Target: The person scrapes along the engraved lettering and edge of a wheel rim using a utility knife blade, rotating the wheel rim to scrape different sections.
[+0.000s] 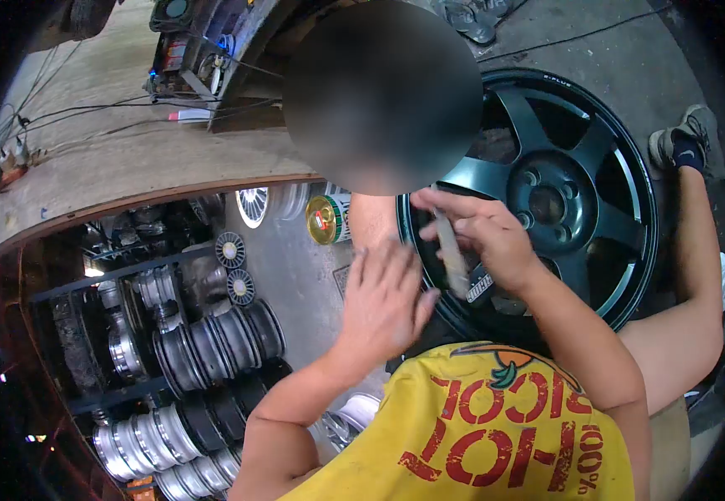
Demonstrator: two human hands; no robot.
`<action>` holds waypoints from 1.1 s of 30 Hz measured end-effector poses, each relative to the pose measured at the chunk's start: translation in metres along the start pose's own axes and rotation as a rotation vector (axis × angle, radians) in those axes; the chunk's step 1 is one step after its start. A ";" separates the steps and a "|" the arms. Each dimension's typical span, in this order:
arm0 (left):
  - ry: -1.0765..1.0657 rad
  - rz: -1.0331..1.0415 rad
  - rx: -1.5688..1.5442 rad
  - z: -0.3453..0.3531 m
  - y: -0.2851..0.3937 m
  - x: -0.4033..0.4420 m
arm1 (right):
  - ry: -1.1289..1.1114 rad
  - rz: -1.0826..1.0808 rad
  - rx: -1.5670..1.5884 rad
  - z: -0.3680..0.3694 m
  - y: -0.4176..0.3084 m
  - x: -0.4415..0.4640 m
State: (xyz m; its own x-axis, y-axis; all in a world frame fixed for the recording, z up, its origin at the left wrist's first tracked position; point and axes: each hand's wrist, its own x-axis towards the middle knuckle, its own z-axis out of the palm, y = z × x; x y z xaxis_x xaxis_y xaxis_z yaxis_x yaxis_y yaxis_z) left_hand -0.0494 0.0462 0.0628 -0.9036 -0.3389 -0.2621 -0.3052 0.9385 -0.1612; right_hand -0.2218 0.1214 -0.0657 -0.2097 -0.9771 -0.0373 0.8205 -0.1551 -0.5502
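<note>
A dark grey-green wheel rim (603,224) with broad spokes lies at my right front, its face turned up. Above its near left part, my right hand (492,238) pinches a flat, worn greyish strip (452,255) between thumb and fingers. The strip's material is unclear. My left hand (386,292) is slightly blurred, fingers stretched and a little apart, beside my bare shin (372,221) and left of the rim's edge. Whether it touches the shin cannot be told. A round blurred patch covers the top middle and part of the rim.
A gold-topped can (322,221) is beyond my left hand. Several silver and dark rims (212,346) fill a rack (108,280) at left. A wooden board (128,171) with cables crosses the upper left. My shoe (684,142) is at right, and a cable (579,37) runs behind the rim.
</note>
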 end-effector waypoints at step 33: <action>0.497 0.132 -0.618 0.084 -0.062 -0.013 | 0.156 0.227 -0.698 0.042 0.008 -0.015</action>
State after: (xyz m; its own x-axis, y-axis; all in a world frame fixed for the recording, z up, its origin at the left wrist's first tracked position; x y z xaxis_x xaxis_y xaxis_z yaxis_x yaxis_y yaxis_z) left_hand 0.0065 -0.0136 -0.0040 -0.9275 -0.2901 0.2359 -0.1660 0.8848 0.4354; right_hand -0.1901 0.1282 -0.0341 -0.1915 -0.9338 -0.3023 0.3353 0.2273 -0.9143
